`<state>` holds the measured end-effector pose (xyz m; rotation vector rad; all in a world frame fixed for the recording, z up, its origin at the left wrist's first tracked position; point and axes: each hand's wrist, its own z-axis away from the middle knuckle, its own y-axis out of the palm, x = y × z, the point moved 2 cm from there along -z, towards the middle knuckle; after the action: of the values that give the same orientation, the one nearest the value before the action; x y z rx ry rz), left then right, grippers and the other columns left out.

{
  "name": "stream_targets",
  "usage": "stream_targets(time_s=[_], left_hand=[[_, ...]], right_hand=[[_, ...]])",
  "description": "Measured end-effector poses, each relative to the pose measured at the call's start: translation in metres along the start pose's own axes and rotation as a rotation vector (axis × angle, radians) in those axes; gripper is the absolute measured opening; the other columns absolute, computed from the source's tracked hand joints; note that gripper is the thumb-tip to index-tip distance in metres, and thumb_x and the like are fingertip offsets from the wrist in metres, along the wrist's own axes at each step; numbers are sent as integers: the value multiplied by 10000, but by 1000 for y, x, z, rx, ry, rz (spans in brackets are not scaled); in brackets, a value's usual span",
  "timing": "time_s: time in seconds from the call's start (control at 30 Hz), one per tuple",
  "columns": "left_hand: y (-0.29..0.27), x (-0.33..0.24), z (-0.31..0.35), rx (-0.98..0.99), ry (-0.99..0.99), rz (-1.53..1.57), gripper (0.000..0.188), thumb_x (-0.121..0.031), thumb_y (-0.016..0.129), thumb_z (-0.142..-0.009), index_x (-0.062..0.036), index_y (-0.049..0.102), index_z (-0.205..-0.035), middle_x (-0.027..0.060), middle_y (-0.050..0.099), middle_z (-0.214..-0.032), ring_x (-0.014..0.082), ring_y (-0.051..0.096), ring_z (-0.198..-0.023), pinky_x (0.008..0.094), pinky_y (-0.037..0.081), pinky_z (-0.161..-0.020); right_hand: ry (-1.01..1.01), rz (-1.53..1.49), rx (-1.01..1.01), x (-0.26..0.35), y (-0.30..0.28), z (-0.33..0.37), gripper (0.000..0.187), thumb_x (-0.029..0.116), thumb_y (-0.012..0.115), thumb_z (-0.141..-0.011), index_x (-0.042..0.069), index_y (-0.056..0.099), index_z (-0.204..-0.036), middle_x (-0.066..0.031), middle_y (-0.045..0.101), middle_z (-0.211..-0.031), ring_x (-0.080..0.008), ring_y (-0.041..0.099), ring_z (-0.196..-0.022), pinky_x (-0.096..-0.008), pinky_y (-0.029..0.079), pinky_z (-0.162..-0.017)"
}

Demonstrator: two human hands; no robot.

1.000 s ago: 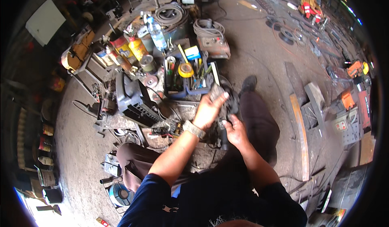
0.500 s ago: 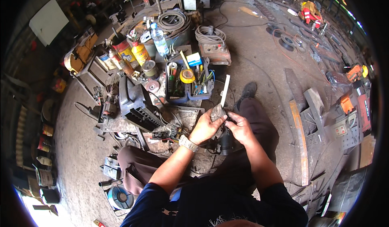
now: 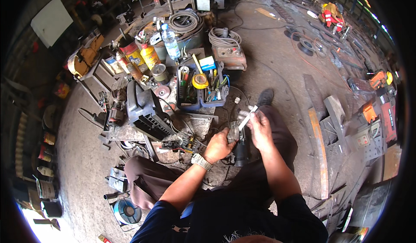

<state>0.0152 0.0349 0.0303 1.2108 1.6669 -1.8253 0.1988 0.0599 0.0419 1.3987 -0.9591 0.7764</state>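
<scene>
In front of my lap, my left hand point(image 3: 220, 146) is closed around a small grey piece point(image 3: 234, 133) whose kind I cannot make out. My right hand point(image 3: 261, 128) grips a thin white strip point(image 3: 248, 118) between thumb and fingers, its lower end close to the grey piece. Some right fingertips are blurred. A black cylindrical tool body point(image 3: 241, 153) lies just below and between the hands, partly covered by them. To the left of my left hand rests an opened electrical part point(image 3: 184, 144) with exposed wires.
Ahead stands a blue toolbox point(image 3: 189, 106) with hand tools and a yellow tape measure point(image 3: 200, 81). A black machine casing point(image 3: 149, 113) stands left of it. Beyond are a water bottle point(image 3: 170, 43) and a cable-topped welding machine point(image 3: 229, 58). A person point(image 3: 333, 15) crouches far right.
The white strip, upright above my left hand before, now slants in my right hand. My right hand has risen and turned; my left has shifted slightly lower.
</scene>
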Motion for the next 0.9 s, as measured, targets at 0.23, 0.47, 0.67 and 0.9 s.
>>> stream_targets(time_s=[0.23,0.47,0.67,0.9], left_hand=[[13,-22,-1,-109,-10,-27,637,-242,827,-794,112,579,-1262,337,702,-1066,472,694,-1024,506,569,-892],[36,-9,2,-123,0,-224,592,-276,846,-802,62,539,-1178,284,685,-1035,461,697,-938,504,579,-811],[44,7,21,-137,66,-284,482,-231,823,-815,23,542,-1113,226,664,-984,418,678,-967,461,568,-845],[72,104,70,54,-211,-249,540,-254,781,-861,56,563,-1247,309,704,-1035,457,706,-950,515,584,-832]], right_hand=[[152,-242,-308,-13,38,-10,317,396,554,-1094,116,541,-944,3,515,-713,-119,496,-599,-306,463,-573],[118,-217,-462,-7,39,-25,298,358,556,-1097,106,524,-941,33,447,-705,-86,433,-563,-274,411,-510],[-2,-277,-484,16,24,-41,292,345,572,-1090,126,512,-908,33,450,-697,-90,442,-556,-281,412,-508],[-174,-311,-508,113,2,-88,360,438,559,-1078,94,529,-976,-12,477,-774,-138,475,-642,-354,474,-643]])
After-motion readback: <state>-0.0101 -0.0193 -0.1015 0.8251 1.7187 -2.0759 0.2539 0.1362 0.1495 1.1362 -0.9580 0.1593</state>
